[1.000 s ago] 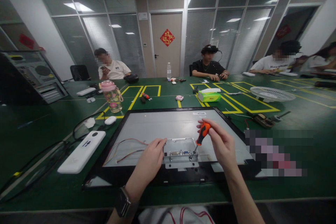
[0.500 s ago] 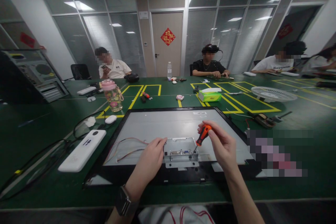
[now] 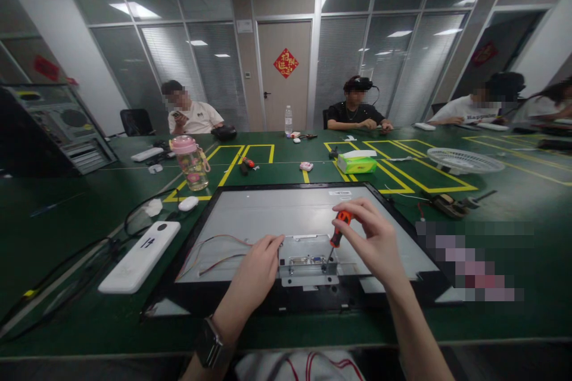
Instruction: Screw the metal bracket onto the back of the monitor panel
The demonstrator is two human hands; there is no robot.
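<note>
left hand (image 3: 257, 265), lower centre, beside left edge of metal bracket (image 3: 309, 281); cannot tell if gripping; firm bracing should help. right hand (image 3: 375, 239), right of centre, pinches orange screwdriver (image 3: 341, 227), tip near ports (image 3: 308, 260); shaft tilted, so square seating, steady pressure advisable.

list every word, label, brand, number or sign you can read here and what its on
"14": white slab, dark marking, probably this number
"招财进宝": red diamond sign on the door, stylised
Too small or blurred to read: white label on the display panel, water bottle, green packet, white notice, left red sign, right red sign, shirt lettering
</note>
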